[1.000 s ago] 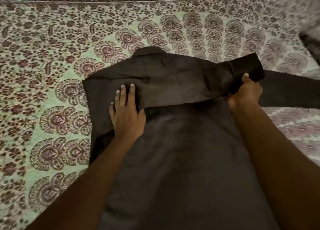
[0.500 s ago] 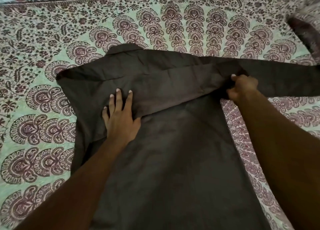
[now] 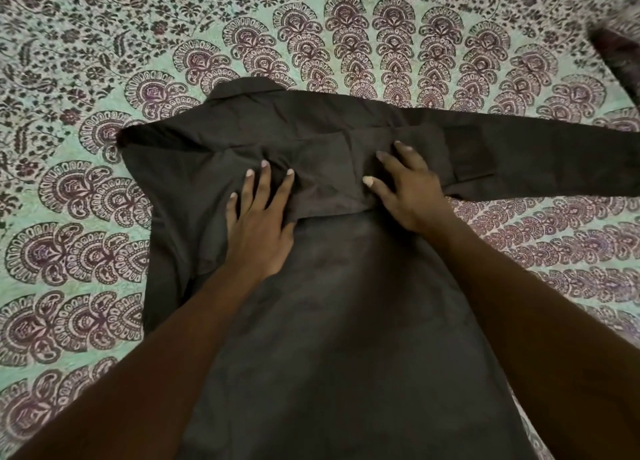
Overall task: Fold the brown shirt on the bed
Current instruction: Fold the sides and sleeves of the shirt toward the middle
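The brown shirt [image 3: 339, 321] lies back-up on the bed, collar [image 3: 249, 87] at the far end. Its left sleeve is folded across the upper back. The right sleeve [image 3: 540, 155] stretches out flat to the right edge of the view. My left hand [image 3: 261, 222] lies flat with straight fingers on the folded sleeve near the middle of the back. Just to its right, my right hand [image 3: 407, 189] presses down on the same folded sleeve with spread fingers. Neither hand grips any cloth.
A patterned bedsheet [image 3: 86, 217] in green and maroon covers the bed all around the shirt. A dark object [image 3: 620, 58] pokes in at the upper right edge.
My right hand let go of the sleeve cuff and moved left onto the folded sleeve, fingers now spread flat. The left hand stayed pressed on the shirt. The camera view shifted.
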A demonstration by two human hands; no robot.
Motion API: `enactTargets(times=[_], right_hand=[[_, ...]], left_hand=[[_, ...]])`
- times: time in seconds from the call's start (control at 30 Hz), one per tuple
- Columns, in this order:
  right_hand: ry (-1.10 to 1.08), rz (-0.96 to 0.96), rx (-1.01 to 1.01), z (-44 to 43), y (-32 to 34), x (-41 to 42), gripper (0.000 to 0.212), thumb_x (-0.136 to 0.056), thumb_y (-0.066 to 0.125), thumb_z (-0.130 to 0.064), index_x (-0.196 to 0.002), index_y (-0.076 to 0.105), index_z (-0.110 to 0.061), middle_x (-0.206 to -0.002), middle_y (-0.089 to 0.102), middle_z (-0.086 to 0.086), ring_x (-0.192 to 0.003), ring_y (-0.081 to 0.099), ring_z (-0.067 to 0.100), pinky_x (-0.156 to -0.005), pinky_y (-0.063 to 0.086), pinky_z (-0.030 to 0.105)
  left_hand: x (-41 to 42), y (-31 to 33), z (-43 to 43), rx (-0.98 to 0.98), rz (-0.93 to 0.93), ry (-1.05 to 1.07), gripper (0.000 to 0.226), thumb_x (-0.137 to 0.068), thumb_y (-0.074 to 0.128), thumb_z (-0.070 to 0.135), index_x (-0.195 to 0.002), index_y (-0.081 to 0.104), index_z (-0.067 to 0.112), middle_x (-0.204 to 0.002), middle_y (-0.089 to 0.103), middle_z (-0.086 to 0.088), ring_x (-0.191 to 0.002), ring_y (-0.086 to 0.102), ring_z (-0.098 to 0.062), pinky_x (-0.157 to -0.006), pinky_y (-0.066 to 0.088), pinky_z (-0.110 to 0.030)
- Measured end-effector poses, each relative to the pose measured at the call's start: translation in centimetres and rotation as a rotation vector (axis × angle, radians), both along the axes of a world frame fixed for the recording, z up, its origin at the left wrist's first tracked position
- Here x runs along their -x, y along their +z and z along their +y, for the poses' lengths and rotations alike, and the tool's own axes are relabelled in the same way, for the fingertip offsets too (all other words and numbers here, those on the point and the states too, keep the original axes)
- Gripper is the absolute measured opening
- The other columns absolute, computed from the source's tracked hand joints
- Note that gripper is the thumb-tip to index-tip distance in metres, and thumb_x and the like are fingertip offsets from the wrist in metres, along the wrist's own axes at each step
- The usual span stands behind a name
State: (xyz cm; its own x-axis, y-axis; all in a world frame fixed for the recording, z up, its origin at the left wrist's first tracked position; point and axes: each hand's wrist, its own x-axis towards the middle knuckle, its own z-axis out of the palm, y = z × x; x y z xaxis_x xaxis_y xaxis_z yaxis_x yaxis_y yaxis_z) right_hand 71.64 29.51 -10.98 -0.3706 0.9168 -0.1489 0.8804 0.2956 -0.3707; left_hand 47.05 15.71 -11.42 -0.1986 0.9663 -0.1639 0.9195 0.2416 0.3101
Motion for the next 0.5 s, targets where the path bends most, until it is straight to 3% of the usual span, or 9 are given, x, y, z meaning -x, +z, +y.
enactTargets(times=[0.17, 0.23, 0.37, 0.5], right_hand=[[-0.200, -0.107, 0.024, 0.3, 0.5, 0.6, 0.072, -0.101, 0.033, -0.070, -0.161, 0.031, -0.029, -0.173, 0.014, 0.009, -0.160, 0.008, 0.029, -0.126, 0.011, 0.058], [-0.127, -0.149, -0.029, -0.3, 0.9, 1.8, 0.076, -0.100, 0.030, -0.073, -0.163, 0.024, -0.030, -0.173, 0.007, 0.011, -0.160, 0.002, 0.035, -0.126, 0.007, 0.058], [0.140, -0.158, -0.029, -2.0, 0.8, 3.8, 0.071, -0.098, 0.027, -0.076, -0.162, 0.016, -0.046, -0.174, 0.000, 0.004, -0.161, -0.001, 0.029, -0.126, 0.010, 0.056], [-0.035, -0.171, -0.005, -1.8, -0.1, 3.4, 0.069, -0.097, 0.027, -0.077, -0.160, 0.019, -0.049, -0.174, 0.003, 0.000, -0.161, 0.003, 0.022, -0.127, 0.011, 0.054]], left_hand=[[0.2, -0.3, 0.0, 0.006, 0.002, -0.078, 0.091, -0.091, 0.051, 0.067, -0.165, 0.006, 0.040, -0.175, -0.010, 0.005, -0.162, -0.005, -0.024, -0.129, 0.008, -0.055], [0.6, 0.0, -0.4, -0.047, 0.054, -0.066, 0.095, -0.082, 0.042, 0.078, -0.164, 0.009, 0.042, -0.175, -0.005, 0.005, -0.162, -0.001, -0.024, -0.127, 0.009, -0.055], [2.5, -0.3, -1.5, -0.047, 0.109, -0.032, 0.098, -0.079, 0.034, 0.085, -0.164, 0.010, 0.043, -0.175, -0.003, 0.006, -0.162, 0.001, -0.024, -0.126, 0.011, -0.056], [3.6, -1.2, -1.4, -0.037, 0.105, -0.113, 0.098, -0.079, 0.034, 0.087, -0.163, 0.007, 0.044, -0.175, -0.005, 0.007, -0.162, 0.000, -0.024, -0.127, 0.011, -0.056]])
